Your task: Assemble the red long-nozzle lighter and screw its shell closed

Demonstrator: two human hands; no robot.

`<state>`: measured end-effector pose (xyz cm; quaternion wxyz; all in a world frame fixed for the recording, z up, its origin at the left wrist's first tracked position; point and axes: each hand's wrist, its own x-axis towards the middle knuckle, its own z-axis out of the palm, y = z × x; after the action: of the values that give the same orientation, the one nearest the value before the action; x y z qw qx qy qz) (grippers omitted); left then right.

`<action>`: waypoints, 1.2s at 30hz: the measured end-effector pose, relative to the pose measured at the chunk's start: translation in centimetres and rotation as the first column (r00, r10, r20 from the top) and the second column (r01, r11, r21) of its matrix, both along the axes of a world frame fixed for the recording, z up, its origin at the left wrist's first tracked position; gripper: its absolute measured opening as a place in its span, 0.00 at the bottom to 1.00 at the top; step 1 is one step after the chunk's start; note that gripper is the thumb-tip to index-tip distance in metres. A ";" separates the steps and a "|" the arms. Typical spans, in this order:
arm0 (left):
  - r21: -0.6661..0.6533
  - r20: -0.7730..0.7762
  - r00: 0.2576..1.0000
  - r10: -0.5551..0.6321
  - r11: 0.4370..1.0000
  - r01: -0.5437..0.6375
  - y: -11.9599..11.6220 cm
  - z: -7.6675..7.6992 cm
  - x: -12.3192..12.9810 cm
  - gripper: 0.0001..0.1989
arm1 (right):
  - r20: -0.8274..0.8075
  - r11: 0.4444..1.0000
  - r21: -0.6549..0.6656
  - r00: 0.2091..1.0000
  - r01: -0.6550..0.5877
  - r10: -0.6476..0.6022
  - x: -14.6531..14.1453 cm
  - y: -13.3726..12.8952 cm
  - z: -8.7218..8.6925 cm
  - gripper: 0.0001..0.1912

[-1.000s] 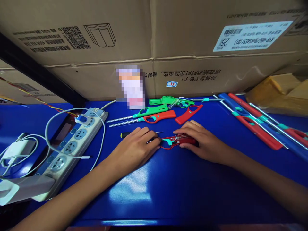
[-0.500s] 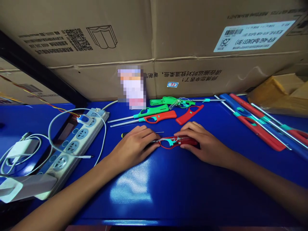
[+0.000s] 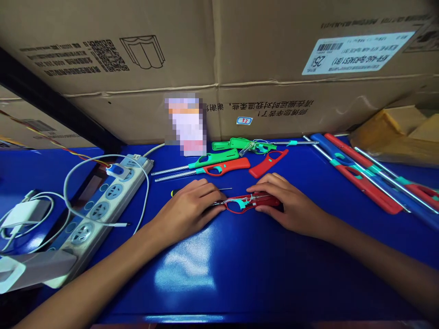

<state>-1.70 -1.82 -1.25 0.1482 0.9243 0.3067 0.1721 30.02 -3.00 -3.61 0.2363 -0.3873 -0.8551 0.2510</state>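
An opened red long-neck lighter (image 3: pixel 245 201) lies level between my hands, its turquoise trigger and white wires exposed. My left hand (image 3: pixel 192 203) is closed around its metal neck end, which the fingers mostly cover. At the handle end, my right hand (image 3: pixel 283 201) pinches the red casing between thumb and fingers. Behind my left hand lies a screwdriver (image 3: pixel 225 188), its shaft showing and its handle mostly hidden. A loose red casing half (image 3: pixel 268 163) rests just beyond my right hand. Farther back are a red lighter (image 3: pixel 228 167) and a green lighter (image 3: pixel 219 158).
An opened green lighter (image 3: pixel 262 146) lies near the cardboard box (image 3: pixel 267 55). Several red and blue lighters (image 3: pixel 365 183) are grouped at the right. On the left, a power strip (image 3: pixel 99 210) carries plugs and white cables. A blurred upright panel (image 3: pixel 188 125) leans against the cardboard.
The whole view has shifted slightly, with things sitting a little farther left. Both hands keep the same hold on the opened lighter, which looks slightly more tilted.
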 end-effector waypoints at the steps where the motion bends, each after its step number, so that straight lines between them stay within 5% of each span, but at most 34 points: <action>1: -0.005 -0.001 1.000 -0.001 1.000 0.001 0.0 0.0 0.0 0.09 | -0.002 1.000 0.000 1.000 -0.001 0.001 0.0 0.0 0.0 0.19; 27: 0.072 0.006 0.999 -0.051 0.996 0.050 0.6 1.1 -0.6 0.10 | 0.097 0.993 0.089 0.993 -0.080 0.071 2.0 1.5 1.1 0.15; 36: 0.121 0.034 0.999 0.038 0.992 -0.042 0.6 1.6 -1.0 0.11 | 0.112 0.989 0.120 0.991 -0.087 0.073 1.9 1.3 1.0 0.15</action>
<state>-2.66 -1.18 0.35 0.0929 0.9224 0.3117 0.2081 31.90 -1.67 -2.59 0.2033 -0.3502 -0.8954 0.1851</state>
